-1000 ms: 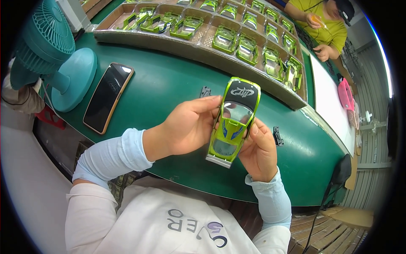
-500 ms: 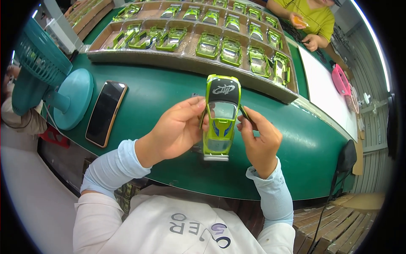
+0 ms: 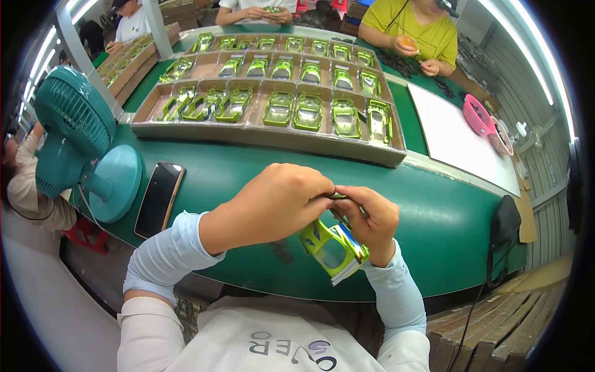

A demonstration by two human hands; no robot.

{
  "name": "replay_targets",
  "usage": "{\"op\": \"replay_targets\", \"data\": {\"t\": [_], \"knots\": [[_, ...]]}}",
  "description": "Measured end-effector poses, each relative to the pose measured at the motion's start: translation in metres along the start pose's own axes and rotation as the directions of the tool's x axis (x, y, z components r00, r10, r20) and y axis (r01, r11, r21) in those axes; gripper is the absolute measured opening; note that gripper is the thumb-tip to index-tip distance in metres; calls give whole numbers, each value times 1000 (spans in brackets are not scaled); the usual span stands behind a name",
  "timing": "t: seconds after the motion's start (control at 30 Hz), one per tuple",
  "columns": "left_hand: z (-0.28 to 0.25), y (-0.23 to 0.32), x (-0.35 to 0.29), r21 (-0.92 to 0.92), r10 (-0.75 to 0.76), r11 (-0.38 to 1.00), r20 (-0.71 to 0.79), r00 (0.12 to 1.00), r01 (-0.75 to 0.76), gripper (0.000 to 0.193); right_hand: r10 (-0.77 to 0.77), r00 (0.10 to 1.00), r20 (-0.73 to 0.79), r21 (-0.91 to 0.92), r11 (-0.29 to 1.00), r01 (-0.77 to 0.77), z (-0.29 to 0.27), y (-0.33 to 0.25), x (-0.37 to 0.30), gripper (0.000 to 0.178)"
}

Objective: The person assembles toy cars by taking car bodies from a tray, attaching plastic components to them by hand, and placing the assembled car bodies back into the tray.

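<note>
A bright green toy car body (image 3: 334, 251) with clear windows hangs tilted between my hands, above the front part of the table. My right hand (image 3: 374, 218) is closed on it from the right, thumb and fingers bent at its upper end. My left hand (image 3: 273, 195) reaches over from the left, closed, its thumb and forefinger pinching a thin dark, green-edged part (image 3: 336, 197) where the fingertips of both hands meet. Whether that part is joined to the body is hidden by my fingers. The car's upper end is covered by my left hand.
A divided cardboard tray (image 3: 266, 133) of green car bodies stands across the table. At left are a phone (image 3: 159, 199) and a teal fan (image 3: 118, 180). A white board (image 3: 462, 136) and pink basket (image 3: 478, 116) lie at right. People work beyond the tray.
The car body has turned and tilted, its lower end swinging right. My left hand has come over the top to meet my right fingertips. The view has tipped upward, showing more people.
</note>
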State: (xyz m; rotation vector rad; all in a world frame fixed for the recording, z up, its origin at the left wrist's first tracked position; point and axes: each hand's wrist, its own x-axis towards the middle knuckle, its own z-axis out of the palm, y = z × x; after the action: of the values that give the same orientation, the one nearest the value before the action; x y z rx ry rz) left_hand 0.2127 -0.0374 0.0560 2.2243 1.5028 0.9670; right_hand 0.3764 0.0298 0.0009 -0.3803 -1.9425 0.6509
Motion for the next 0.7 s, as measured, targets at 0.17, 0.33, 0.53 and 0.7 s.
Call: {"op": "replay_targets", "data": {"t": [0.17,0.33,0.53,0.7], "knots": [[-1,4,8,103,45,994,-5,999,-44,9,-88,996,-24,0,996,88,-4,-1,14,18],[5,8,20,142,120,983,4,993,-120,6,-85,995,-44,7,996,85,-14,0,14,15],[5,4,17,121,187,975,28,982,-189,8,128,991,34,152,979,-132,-11,-9,5,9],[-3,-10,15,-424,-84,898,108,991,122,17,250,968,36,338,908,-247,-10,0,6,6]]}}
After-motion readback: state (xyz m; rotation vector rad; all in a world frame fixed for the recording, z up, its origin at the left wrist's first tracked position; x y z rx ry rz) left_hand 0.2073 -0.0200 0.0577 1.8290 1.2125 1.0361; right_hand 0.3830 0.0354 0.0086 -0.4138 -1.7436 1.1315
